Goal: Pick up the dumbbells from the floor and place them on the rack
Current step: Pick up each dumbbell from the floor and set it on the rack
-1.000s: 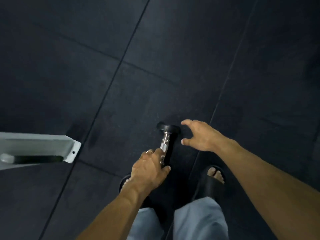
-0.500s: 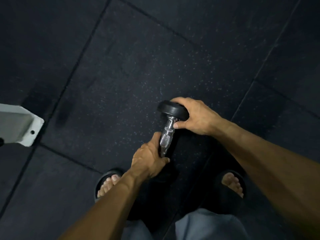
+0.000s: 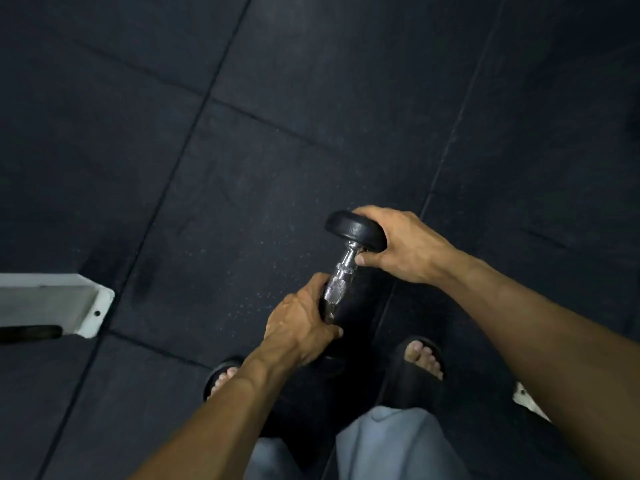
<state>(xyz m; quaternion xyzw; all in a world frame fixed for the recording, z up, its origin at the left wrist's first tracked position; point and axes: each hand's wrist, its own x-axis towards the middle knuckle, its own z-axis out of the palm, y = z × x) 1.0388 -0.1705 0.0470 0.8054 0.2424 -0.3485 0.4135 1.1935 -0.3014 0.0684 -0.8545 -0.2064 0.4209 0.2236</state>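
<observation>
A dumbbell (image 3: pixel 343 271) with a black round head and a knurled chrome handle is held above the dark floor, far head pointing away from me. My left hand (image 3: pixel 298 327) is wrapped around the lower part of the handle. My right hand (image 3: pixel 405 247) cups the far head, thumb pressed under it by the chrome collar. The near head is hidden behind my left hand. No rack shelf is in view.
A white metal foot (image 3: pixel 69 306) of some equipment juts in at the left edge, with a black bar under it. My feet in black slides (image 3: pixel 419 368) stand on the dark rubber floor tiles (image 3: pixel 311 98). A white scrap (image 3: pixel 528 401) lies at the lower right.
My right hand has closed over the far head of the dumbbell, which it was only reaching for a second ago. The dumbbell has come up closer to me.
</observation>
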